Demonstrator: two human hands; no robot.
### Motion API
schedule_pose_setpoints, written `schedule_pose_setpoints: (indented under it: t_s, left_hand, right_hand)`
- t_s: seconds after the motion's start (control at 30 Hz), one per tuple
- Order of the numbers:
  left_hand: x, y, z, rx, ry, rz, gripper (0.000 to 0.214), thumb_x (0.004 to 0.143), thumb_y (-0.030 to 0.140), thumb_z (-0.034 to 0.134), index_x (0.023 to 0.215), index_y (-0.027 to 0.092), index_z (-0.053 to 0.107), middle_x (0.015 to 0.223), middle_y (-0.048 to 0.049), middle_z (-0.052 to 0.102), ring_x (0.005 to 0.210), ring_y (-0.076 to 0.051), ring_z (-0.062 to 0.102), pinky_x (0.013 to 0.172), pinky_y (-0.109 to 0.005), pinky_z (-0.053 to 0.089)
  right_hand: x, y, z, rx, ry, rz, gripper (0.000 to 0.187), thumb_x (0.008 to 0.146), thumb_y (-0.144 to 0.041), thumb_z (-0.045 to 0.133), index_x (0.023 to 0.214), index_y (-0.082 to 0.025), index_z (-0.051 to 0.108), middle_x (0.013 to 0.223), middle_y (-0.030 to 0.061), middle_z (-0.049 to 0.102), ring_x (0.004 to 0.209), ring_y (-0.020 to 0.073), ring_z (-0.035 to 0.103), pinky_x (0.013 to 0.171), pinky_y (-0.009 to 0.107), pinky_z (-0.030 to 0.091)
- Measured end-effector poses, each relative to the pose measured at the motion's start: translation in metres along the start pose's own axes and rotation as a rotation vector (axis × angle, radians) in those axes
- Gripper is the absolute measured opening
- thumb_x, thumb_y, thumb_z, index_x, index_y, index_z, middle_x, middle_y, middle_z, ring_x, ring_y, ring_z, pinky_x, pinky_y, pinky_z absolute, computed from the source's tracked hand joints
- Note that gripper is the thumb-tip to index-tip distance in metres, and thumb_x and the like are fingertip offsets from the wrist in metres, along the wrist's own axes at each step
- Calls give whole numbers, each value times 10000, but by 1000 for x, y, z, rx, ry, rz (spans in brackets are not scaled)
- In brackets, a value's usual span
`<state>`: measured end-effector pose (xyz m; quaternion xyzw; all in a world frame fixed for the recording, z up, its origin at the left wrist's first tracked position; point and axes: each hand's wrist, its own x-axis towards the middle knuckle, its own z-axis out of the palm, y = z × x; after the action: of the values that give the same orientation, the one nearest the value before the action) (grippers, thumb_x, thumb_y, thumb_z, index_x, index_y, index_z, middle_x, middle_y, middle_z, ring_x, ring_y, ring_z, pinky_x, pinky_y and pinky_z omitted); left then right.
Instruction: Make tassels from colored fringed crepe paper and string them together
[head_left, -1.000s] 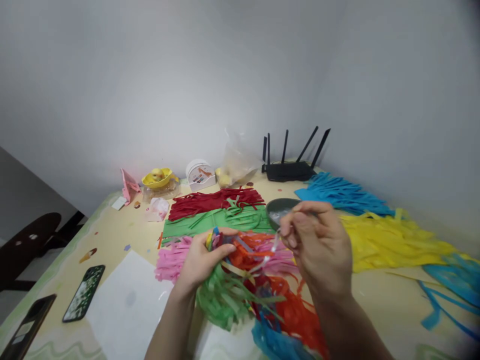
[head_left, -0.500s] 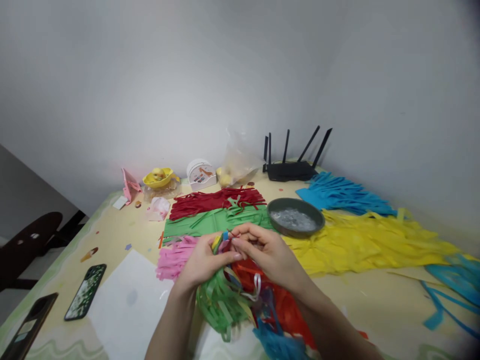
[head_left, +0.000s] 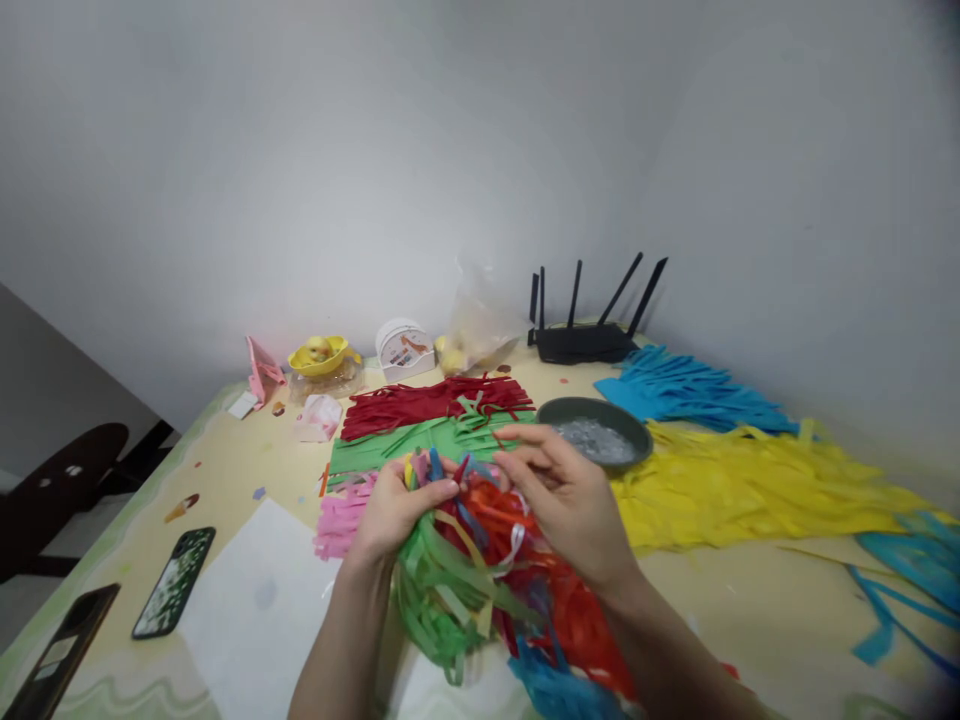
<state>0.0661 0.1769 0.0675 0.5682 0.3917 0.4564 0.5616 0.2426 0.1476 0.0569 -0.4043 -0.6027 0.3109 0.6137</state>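
Observation:
My left hand [head_left: 390, 512] is closed round the top of a bundle of coloured paper strips [head_left: 480, 580]: green, orange, red, blue and pink, which hang down toward me. My right hand [head_left: 564, 498] is at the same bundle from the right, its fingers curled and pinching among the strips near the top. Just behind my right hand stands a dark round dish [head_left: 595, 430] with something clear and glistening in it.
Flat piles of fringed paper lie on the table: red [head_left: 435, 400], green [head_left: 420, 440], pink [head_left: 337, 520], blue [head_left: 690, 390], yellow [head_left: 750, 480]. A router [head_left: 585, 335] stands at the back wall. Two phones [head_left: 171, 580] and a white sheet [head_left: 247, 610] lie at left.
My right hand came down from above the dish to the top of the bundle and now fingers the strips there. My left hand kept its hold.

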Motion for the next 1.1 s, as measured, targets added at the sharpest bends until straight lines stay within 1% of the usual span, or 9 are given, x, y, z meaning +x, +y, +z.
schedule_pose_setpoints:
  t_s: [0.07, 0.13, 0.2, 0.37, 0.53, 0.63, 0.83, 1.0, 1.1]
  left_hand:
    - [0, -2, 0, 9, 77, 27, 376, 593, 388, 831, 837, 131, 705, 747, -31, 701, 667, -139, 629, 690, -243, 490]
    - [0, -4, 0, 24, 102, 49, 350, 621, 382, 814, 843, 134, 705, 751, -23, 695, 667, -135, 622, 683, -237, 487]
    - [-1, -4, 0, 57, 98, 61, 339, 645, 384, 795, 856, 135, 703, 746, -19, 684, 655, -132, 607, 660, -233, 478]
    - [-4, 1, 7, 346, -6, 152, 203, 740, 323, 709, 762, 126, 666, 681, 2, 603, 645, -125, 530, 627, -223, 412]
    - [-6, 1, 12, 551, -98, 213, 150, 718, 263, 716, 752, 145, 631, 713, 13, 579, 701, -139, 504, 661, -226, 378]
    - [-7, 1, 12, 587, -127, 252, 164, 721, 218, 701, 866, 157, 652, 807, -5, 624, 765, -160, 537, 714, -236, 398]
    - [-9, -5, 11, 373, -124, 286, 254, 843, 244, 582, 1067, 153, 660, 912, -54, 697, 863, -181, 627, 808, -258, 459]
    - [-2, -13, 9, 78, -83, 90, 338, 801, 392, 655, 991, 117, 707, 785, -69, 716, 740, -185, 659, 714, -272, 507]
    - [2, -13, 8, 43, 12, 65, 306, 719, 377, 740, 881, 118, 735, 761, -59, 716, 703, -163, 646, 694, -250, 504]
  right_hand:
    - [-6, -3, 0, -24, 6, 2, 188, 904, -358, 533, 1011, -211, 484, 549, -71, 477, 489, 107, 447, 494, 218, 363]
    - [-11, -7, 2, -29, -96, 24, 156, 917, -347, 507, 982, -224, 437, 528, -91, 418, 462, 99, 379, 463, 212, 311]
    - [-14, -9, 5, -45, -169, 29, 138, 922, -330, 494, 980, -223, 429, 532, -94, 402, 475, 98, 365, 473, 212, 298]
    - [-5, -8, 6, -60, -166, 30, 314, 909, -325, 510, 1194, -197, 481, 558, -76, 448, 503, 107, 403, 496, 219, 313]
    - [1, -3, 1, -67, -249, 65, 190, 876, -356, 538, 884, -175, 596, 571, -40, 481, 516, 108, 424, 495, 228, 317]
    - [4, -1, 0, -13, -227, 99, 206, 867, -375, 545, 863, -171, 573, 542, -60, 413, 486, 96, 378, 471, 222, 288]
    - [10, 5, -1, 178, -144, 162, 282, 839, -431, 585, 900, -160, 535, 532, -67, 442, 478, 87, 408, 476, 204, 345]
    - [11, 5, -3, 177, -166, 129, 264, 845, -414, 588, 901, -160, 541, 542, -59, 466, 489, 89, 437, 479, 199, 351]
    - [7, 1, -3, 138, -153, 98, 253, 879, -365, 562, 1045, -180, 516, 561, -62, 481, 525, 100, 466, 512, 201, 364]
